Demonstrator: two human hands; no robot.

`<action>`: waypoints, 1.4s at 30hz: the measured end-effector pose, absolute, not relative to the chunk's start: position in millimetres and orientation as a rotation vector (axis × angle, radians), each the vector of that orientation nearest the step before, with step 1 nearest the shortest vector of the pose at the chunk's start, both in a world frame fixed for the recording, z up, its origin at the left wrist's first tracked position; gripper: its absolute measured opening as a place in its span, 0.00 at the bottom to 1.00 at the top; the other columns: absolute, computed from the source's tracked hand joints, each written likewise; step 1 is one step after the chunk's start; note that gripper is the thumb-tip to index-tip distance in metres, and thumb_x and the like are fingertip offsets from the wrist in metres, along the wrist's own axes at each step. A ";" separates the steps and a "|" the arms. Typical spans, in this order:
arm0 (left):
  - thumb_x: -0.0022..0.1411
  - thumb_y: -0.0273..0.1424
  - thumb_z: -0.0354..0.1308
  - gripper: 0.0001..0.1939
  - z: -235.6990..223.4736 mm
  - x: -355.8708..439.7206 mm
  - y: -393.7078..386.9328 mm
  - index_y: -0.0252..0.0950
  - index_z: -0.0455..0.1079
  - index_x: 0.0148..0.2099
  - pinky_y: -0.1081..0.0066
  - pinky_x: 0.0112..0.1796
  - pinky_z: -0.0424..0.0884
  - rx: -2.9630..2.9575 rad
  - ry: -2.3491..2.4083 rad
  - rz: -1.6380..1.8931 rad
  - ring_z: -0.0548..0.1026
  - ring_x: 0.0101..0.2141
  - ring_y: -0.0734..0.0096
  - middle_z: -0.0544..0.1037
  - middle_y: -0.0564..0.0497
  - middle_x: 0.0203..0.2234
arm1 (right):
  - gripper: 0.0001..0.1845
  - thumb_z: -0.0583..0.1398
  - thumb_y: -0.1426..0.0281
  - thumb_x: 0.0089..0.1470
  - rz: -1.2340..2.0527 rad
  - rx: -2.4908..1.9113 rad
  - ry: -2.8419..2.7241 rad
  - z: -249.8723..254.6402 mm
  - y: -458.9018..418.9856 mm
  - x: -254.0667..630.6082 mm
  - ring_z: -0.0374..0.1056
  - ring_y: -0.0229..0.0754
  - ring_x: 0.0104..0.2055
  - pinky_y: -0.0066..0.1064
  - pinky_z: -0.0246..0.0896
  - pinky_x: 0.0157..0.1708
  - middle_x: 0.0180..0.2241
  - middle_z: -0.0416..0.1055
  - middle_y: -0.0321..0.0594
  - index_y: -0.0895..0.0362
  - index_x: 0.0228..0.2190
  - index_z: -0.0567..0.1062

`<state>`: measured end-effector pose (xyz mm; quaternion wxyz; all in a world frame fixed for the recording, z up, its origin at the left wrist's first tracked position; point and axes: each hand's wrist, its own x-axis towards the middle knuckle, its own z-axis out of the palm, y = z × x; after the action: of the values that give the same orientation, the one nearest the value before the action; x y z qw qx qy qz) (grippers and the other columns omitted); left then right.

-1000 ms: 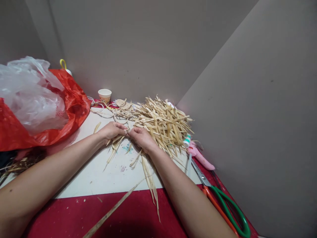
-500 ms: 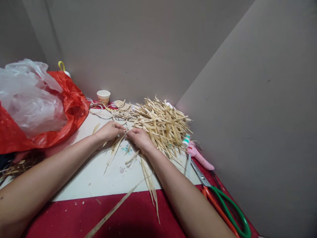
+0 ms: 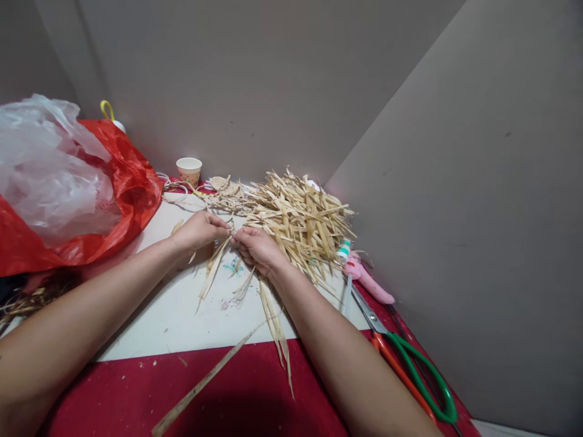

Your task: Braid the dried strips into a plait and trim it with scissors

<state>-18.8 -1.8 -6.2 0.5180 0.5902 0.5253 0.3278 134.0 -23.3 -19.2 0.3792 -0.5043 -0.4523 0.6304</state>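
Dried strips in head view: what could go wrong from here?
1. The left hand and right hand pinch a thin strand close together; if the dry fibre is brittle, it might split or slip.
2. Loose strips lie beside the right forearm, which could drag or crush them.
3. Scissors lie on that forearm's other side; a sideways move might knock them.
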 end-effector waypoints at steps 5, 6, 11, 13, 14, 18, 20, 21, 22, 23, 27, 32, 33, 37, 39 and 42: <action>0.48 0.31 0.57 0.11 -2.9 -21.1 -2.6 0.32 0.79 0.32 0.75 0.29 0.62 1.731 1.280 0.622 0.70 0.24 0.74 0.79 0.52 0.24 | 0.08 0.56 0.70 0.43 1.354 -1.403 -1.224 -28.6 -22.2 127.8 0.43 0.27 0.11 0.23 0.35 0.13 0.10 0.52 0.25 0.57 0.16 0.65; 0.49 0.30 0.56 0.12 -0.9 -21.1 -3.3 0.32 0.78 0.32 0.74 0.28 0.62 1.823 1.310 0.583 0.70 0.24 0.73 0.79 0.52 0.23 | 0.08 0.56 0.70 0.42 1.311 -1.414 -1.237 -31.1 -22.1 126.4 0.44 0.27 0.12 0.23 0.37 0.13 0.10 0.53 0.25 0.57 0.16 0.64; 0.49 0.29 0.53 0.10 10.3 -18.4 -8.6 0.32 0.75 0.27 0.73 0.27 0.60 2.125 1.503 0.505 0.68 0.24 0.71 0.75 0.51 0.19 | 0.09 0.56 0.70 0.41 1.214 -1.432 -1.293 -36.1 -22.6 122.8 0.46 0.28 0.12 0.23 0.40 0.14 0.10 0.53 0.25 0.57 0.14 0.62; 0.49 0.29 0.53 0.09 13.6 -16.0 -12.8 0.33 0.74 0.25 0.73 0.26 0.59 2.179 1.553 0.499 0.67 0.23 0.72 0.73 0.51 0.18 | 0.09 0.56 0.71 0.40 1.232 -1.424 -1.272 -34.6 -22.4 123.6 0.46 0.27 0.12 0.23 0.39 0.14 0.09 0.53 0.25 0.57 0.14 0.63; 0.50 0.30 0.53 0.09 14.9 -14.3 -15.7 0.33 0.73 0.25 0.73 0.26 0.58 2.202 1.570 0.489 0.67 0.23 0.72 0.73 0.51 0.18 | 0.08 0.57 0.71 0.40 1.259 -1.414 -1.248 -33.5 -22.0 124.5 0.45 0.27 0.12 0.23 0.38 0.13 0.09 0.53 0.25 0.58 0.14 0.64; 0.54 0.31 0.51 0.11 16.9 -5.4 -29.7 0.34 0.75 0.29 0.72 0.26 0.58 2.338 1.625 0.405 0.70 0.25 0.70 0.77 0.48 0.23 | 0.08 0.56 0.73 0.41 1.413 -1.372 -1.122 -29.4 -19.4 130.0 0.40 0.27 0.11 0.23 0.32 0.12 0.08 0.49 0.24 0.57 0.15 0.65; 0.56 0.30 0.49 0.13 16.3 -0.7 -35.9 0.34 0.76 0.33 0.71 0.28 0.60 2.439 1.673 0.339 0.73 0.28 0.66 0.79 0.44 0.27 | 0.08 0.56 0.73 0.42 1.470 -1.356 -1.073 -27.7 -18.4 132.5 0.39 0.27 0.10 0.24 0.30 0.11 0.08 0.48 0.24 0.57 0.15 0.64; 0.57 0.30 0.48 0.14 15.9 1.4 -38.5 0.34 0.76 0.35 0.70 0.29 0.61 2.489 1.699 0.291 0.75 0.30 0.63 0.80 0.43 0.29 | 0.09 0.56 0.73 0.43 1.492 -1.347 -1.053 -26.9 -18.2 133.4 0.39 0.27 0.10 0.24 0.29 0.11 0.08 0.48 0.24 0.57 0.16 0.64; 0.58 0.28 0.48 0.14 15.5 3.4 -40.7 0.33 0.76 0.36 0.69 0.30 0.62 2.536 1.724 0.236 0.76 0.32 0.60 0.80 0.41 0.31 | 0.09 0.57 0.73 0.44 1.510 -1.337 -1.036 -26.1 -18.3 133.9 0.39 0.27 0.10 0.24 0.29 0.11 0.08 0.48 0.24 0.57 0.16 0.64; 0.58 0.27 0.47 0.14 15.3 5.2 -42.6 0.32 0.75 0.37 0.68 0.31 0.63 2.578 1.737 0.177 0.77 0.33 0.58 0.80 0.40 0.32 | 0.10 0.57 0.73 0.45 1.525 -1.328 -1.019 -25.2 -18.6 134.2 0.39 0.27 0.10 0.23 0.29 0.11 0.08 0.48 0.24 0.57 0.16 0.63; 0.58 0.20 0.46 0.16 13.8 12.0 -51.2 0.28 0.74 0.42 0.66 0.33 0.68 2.722 1.676 0.010 0.78 0.36 0.55 0.79 0.37 0.33 | 0.14 0.58 0.71 0.47 1.546 -1.297 -0.992 -23.4 -20.6 133.3 0.39 0.27 0.10 0.24 0.29 0.12 0.08 0.48 0.24 0.56 0.16 0.61; 0.58 0.17 0.43 0.19 7.6 23.4 -68.7 0.23 0.71 0.47 0.67 0.29 0.68 2.836 1.577 -0.004 0.78 0.34 0.56 0.77 0.34 0.34 | 0.12 0.59 0.72 0.46 1.513 -1.279 -0.984 -28.4 -20.0 131.3 0.43 0.29 0.11 0.26 0.33 0.12 0.09 0.53 0.26 0.57 0.15 0.65; 0.57 0.17 0.44 0.19 6.5 25.1 -71.3 0.23 0.72 0.46 0.67 0.29 0.68 2.837 1.528 -0.022 0.78 0.33 0.56 0.77 0.34 0.33 | 0.11 0.59 0.73 0.46 1.504 -1.284 -0.980 -29.8 -19.5 131.1 0.44 0.29 0.11 0.26 0.33 0.13 0.09 0.53 0.27 0.58 0.16 0.67; 0.57 0.24 0.50 0.11 9.0 20.9 -65.9 0.31 0.74 0.33 0.69 0.28 0.66 2.682 1.342 0.090 0.76 0.28 0.62 0.78 0.42 0.25 | 0.10 0.58 0.74 0.46 1.513 -1.296 -0.967 -31.2 -19.1 131.9 0.42 0.29 0.12 0.26 0.33 0.14 0.09 0.51 0.26 0.57 0.16 0.66; 0.58 0.30 0.51 0.11 14.3 11.1 -52.0 0.33 0.72 0.27 0.72 0.27 0.64 2.475 1.341 0.419 0.73 0.24 0.69 0.75 0.48 0.20 | 0.12 0.57 0.74 0.46 1.529 -1.287 -0.963 -29.0 -20.1 132.7 0.41 0.28 0.12 0.25 0.32 0.13 0.10 0.50 0.26 0.57 0.15 0.63; 0.55 0.29 0.53 0.09 19.7 -5.9 -25.8 0.34 0.67 0.24 0.75 0.25 0.62 2.008 1.383 0.949 0.68 0.21 0.76 0.70 0.54 0.18 | 0.11 0.57 0.73 0.46 1.581 -1.287 -0.958 -24.3 -21.8 133.1 0.37 0.27 0.11 0.24 0.29 0.13 0.09 0.46 0.23 0.57 0.16 0.62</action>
<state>-5.9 -25.8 19.7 0.2593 0.7412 0.5105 0.3503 133.1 -21.8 -24.3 0.4300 -0.5157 -0.3838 0.6338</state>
